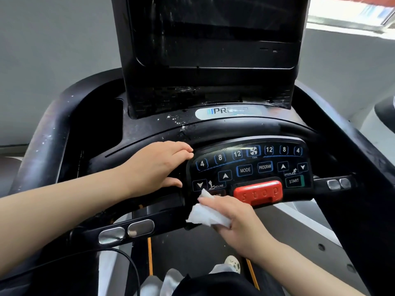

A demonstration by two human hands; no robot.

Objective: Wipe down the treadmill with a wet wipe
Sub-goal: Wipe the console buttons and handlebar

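At the near left corner of the button panel (250,169) we press the wet wipe (206,214) with our right hand (233,218), fingers curled round it, while our left hand (158,165), fingers straight, steadies us on the treadmill (64,124).

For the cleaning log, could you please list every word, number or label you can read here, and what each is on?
All but the last on the control panel:
"4", "8", "12", twice: top row buttons.
"FAN": under the fan button.
"MODE", "PROGRAM": middle buttons.
"INCLINE", "SPEED": beside arrow buttons.
"START": right button.
"stop": red stop key.
Button beside the wet wipe: half hidden, unreadable.
"PRO...", rest blurred: silver badge.
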